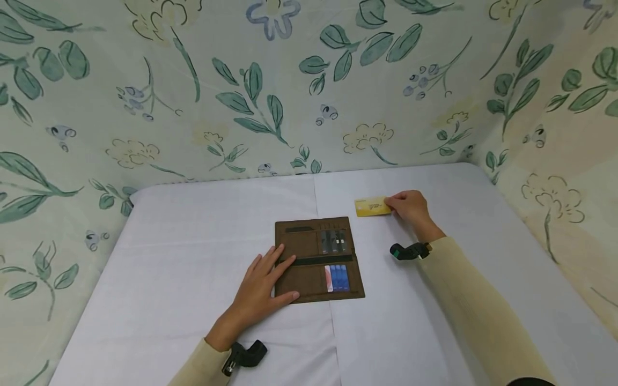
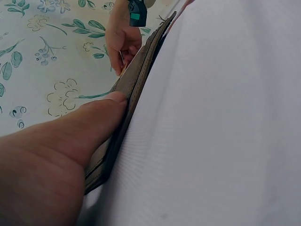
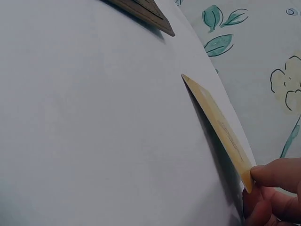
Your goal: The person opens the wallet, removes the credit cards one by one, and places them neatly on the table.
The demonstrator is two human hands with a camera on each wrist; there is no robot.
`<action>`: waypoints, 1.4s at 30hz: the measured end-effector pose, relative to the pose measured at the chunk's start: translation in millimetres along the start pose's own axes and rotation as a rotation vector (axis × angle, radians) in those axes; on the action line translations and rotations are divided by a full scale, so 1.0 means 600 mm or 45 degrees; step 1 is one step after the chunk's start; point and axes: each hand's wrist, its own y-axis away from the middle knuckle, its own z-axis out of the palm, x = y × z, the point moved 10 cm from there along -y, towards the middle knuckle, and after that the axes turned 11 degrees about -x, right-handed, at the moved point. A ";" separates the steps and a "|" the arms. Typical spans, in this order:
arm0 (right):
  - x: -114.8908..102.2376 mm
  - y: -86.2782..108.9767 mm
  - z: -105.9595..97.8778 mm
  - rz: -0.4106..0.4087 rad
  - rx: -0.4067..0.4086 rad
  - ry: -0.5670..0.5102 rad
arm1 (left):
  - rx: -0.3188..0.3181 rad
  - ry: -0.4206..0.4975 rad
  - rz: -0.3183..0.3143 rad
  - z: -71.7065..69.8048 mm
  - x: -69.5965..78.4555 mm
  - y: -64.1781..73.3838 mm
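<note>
Pinching a yellow card [image 1: 370, 207] at its 3 o'clock end, R hand [image 1: 411, 209] holds it approx. 1:30 from an open brown bifold wallet [image 1: 305, 244] on white-clothed desk [image 1: 178, 257]; L hand [image 1: 259, 287], fingers spread, rests at wallet's 8 o'clock.

A tabletop set-up, room type unclear: floral backdrop [image 1: 285, 48] around a white-clothed table [image 1: 193, 241].
</note>
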 end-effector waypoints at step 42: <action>-0.010 0.039 0.011 -0.093 -0.057 -0.027 | 0.031 0.015 -0.019 -0.005 0.000 0.000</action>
